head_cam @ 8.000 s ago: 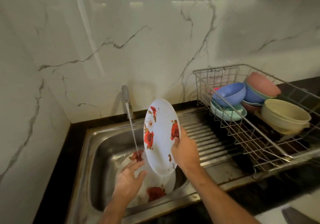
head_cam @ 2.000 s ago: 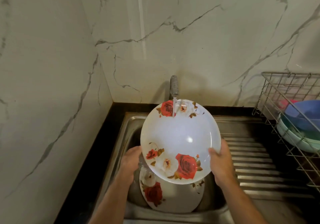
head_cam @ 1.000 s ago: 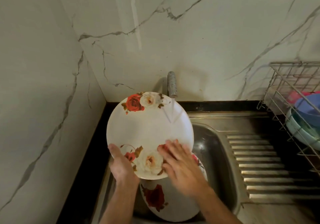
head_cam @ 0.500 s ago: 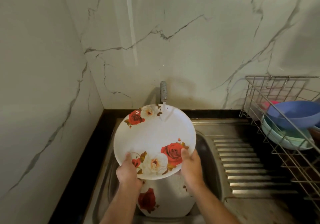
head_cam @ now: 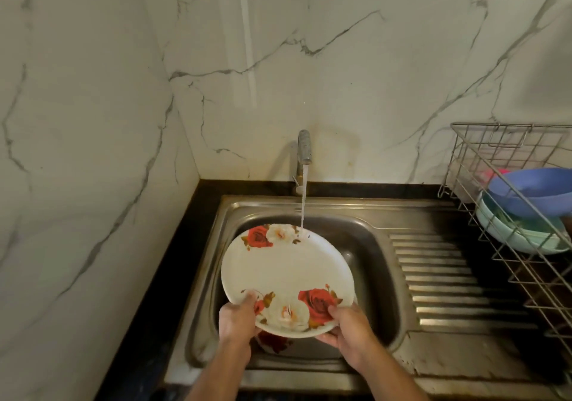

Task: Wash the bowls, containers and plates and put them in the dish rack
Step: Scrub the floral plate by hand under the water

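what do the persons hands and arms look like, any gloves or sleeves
Both the left hand and right hand are bare: no gloves, rings or watch visible. The forearms are bare too, with no sleeves in view down to the frame's bottom edge.

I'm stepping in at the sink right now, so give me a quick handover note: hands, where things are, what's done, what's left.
Left hand and right hand both grip the near rim of the rose plate, held over the sink.
Water from the tap hits the plate's far edge.
Another rose plate lies in the basin beneath.
Done: blue bowl and a pale green dish sit in the dish rack.
Left: finish rinsing, rack this plate, then wash the one below.
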